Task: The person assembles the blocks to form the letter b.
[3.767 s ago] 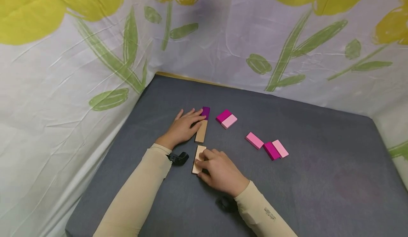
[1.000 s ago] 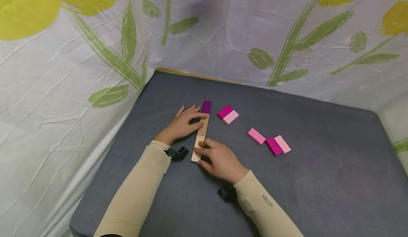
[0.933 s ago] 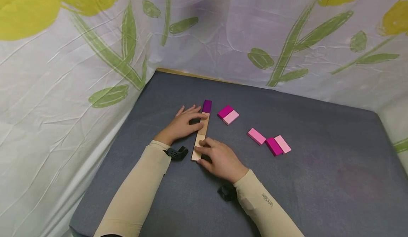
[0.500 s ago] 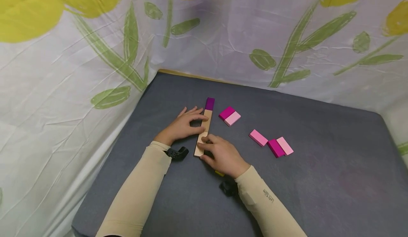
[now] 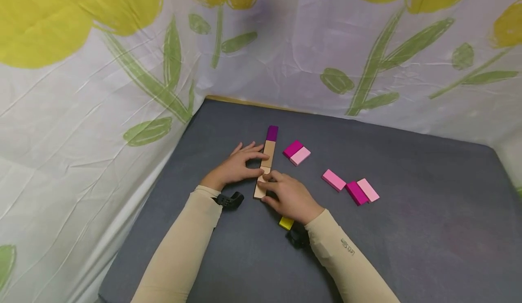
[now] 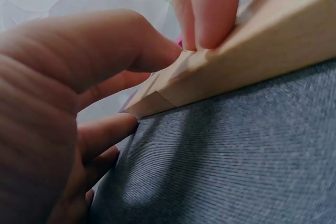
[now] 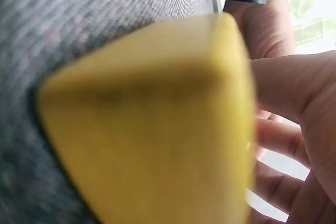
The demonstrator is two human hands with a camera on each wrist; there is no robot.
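Note:
A straight row lies on the table: a purple block [image 5: 272, 133] farthest away, a tan wooden block [image 5: 268, 153] behind it, then a paler wooden block [image 5: 259, 191] nearest me, ends meeting. My left hand [image 5: 236, 166] rests along the row's left side, its thumb and index finger spread and touching around the joint between the wooden blocks. With curled fingers and thumb, my right hand [image 5: 294, 198] holds the paler block, partly covering it. The left wrist view shows right fingertips on top of this wooden block [image 6: 262, 51]. Under my right wrist lies a yellow block [image 5: 286, 223], partly hidden.
Right of the row sit a magenta block [image 5: 293, 148] and a light pink block [image 5: 300, 156], side by side. Farther right are a pink block [image 5: 333, 180], another magenta block [image 5: 356, 193] and a pale pink block [image 5: 368, 190]. Flowered cloth [image 5: 285, 58] hangs behind the grey table [image 5: 408, 248].
The paler block has slid forward against the tan block, closing the earlier gap. The whole row has shifted away and slightly right. The yellow block has come into view below my right hand.

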